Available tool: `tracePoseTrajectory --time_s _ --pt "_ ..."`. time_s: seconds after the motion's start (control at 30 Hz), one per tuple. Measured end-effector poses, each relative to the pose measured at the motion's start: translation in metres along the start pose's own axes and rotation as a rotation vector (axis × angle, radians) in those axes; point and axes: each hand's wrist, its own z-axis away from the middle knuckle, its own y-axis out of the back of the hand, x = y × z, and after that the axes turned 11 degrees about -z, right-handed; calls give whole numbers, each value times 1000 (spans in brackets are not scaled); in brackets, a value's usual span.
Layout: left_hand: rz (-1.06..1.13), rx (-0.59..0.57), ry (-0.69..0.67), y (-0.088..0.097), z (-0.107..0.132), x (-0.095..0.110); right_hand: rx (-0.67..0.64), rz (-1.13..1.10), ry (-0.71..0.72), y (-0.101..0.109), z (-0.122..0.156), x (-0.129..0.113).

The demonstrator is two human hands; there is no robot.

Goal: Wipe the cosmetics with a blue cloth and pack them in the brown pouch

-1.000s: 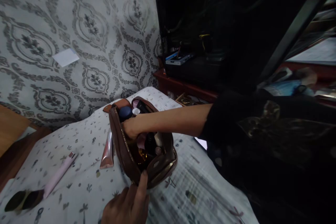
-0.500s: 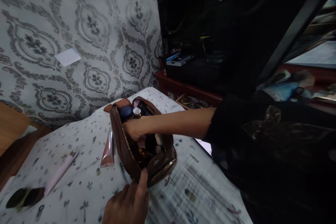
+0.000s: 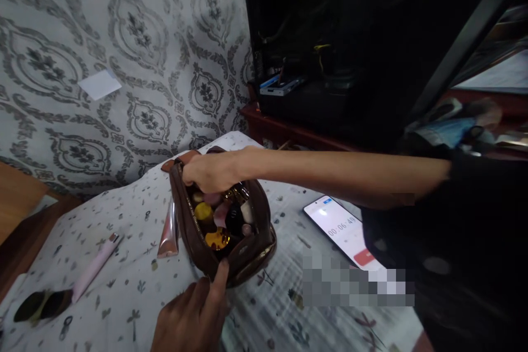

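Note:
An unzipped brown bag stands on the patterned cloth, full of small items. My right hand reaches into its far end, fingers curled down; the fingertips, and whatever they hold, are hidden. At the near end my left hand grips the rim, its index finger stretched along the edge. Inside the bag I see a yellow round item, a shiny gold item and a pale capped item. Beside the bag's left wall lies a shiny pinkish tube.
A pink stick-shaped item and dark sunglasses lie on the cloth at left. To the right is a phone showing a timer, partly under my sleeve. A dark screen-like panel rises behind, beside the patterned wall.
My right hand has moved from the bag's middle to its far end, now covering the blue lid there. More contents and the phone have come into view.

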Motion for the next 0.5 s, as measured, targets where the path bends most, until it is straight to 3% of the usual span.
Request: tracePoseTrajectory --time_s 0.13,0.23,0.37,0.5 --pt "1 -36 4 1 2 0 201 -13 -16 10 25 -4" --pt "-18 -33 10 2 2 1 247 -15 -43 8 35 0" --pt "-21 -11 23 3 0 4 198 0 -64 0 35 1" --pt "-35 -3 53 4 0 8 9 18 -63 -11 13 0"
